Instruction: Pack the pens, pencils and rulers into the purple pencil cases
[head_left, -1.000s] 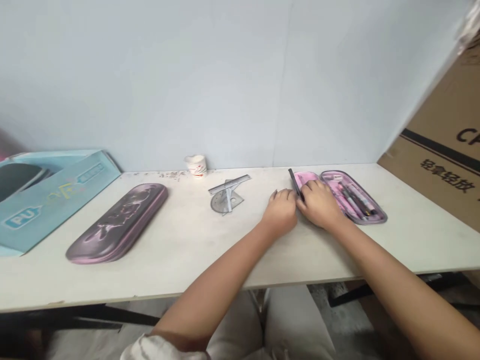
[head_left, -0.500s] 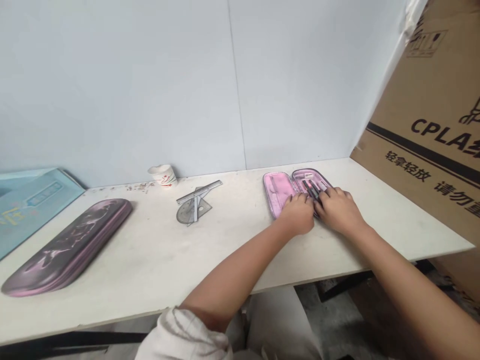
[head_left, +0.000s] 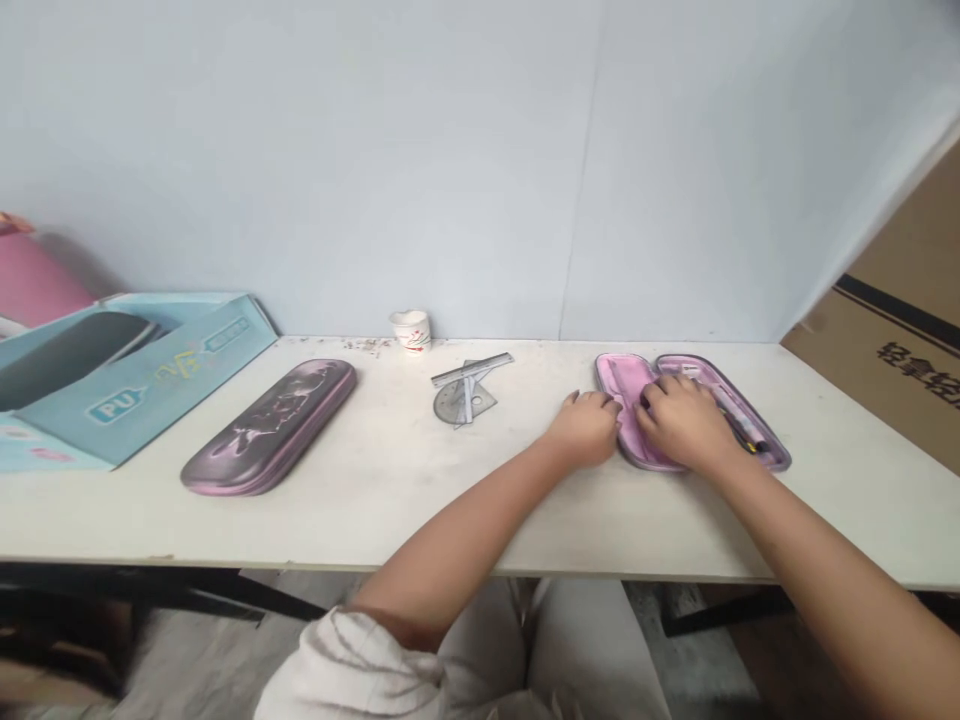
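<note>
An open pink pencil case (head_left: 632, 372) lies flat on the right part of the table, its two halves spread side by side. My left hand (head_left: 589, 428) is at the left half's outer edge, fingers curled closed on the rim. Across the middle of the case reaches my right hand (head_left: 686, 422), its fingers bent down into the left half; whatever they hold is hidden. Pens (head_left: 739, 420) lie in the right half, partly covered by that hand. Left of my hands, clear rulers and a protractor (head_left: 452, 403) overlap in a small pile.
A closed dark pink pencil case (head_left: 274, 425) lies on the left. Beyond it stands an open light-blue box (head_left: 187, 375) with a dark case inside. A paper cup (head_left: 412, 332) is near the wall, beside scattered crumbs. A cardboard box (head_left: 892, 350) stands at the right.
The view has swung left, showing more of the blue box. My right hand has shifted from the pens in the right half toward the left half, uncovering more of the right half.
</note>
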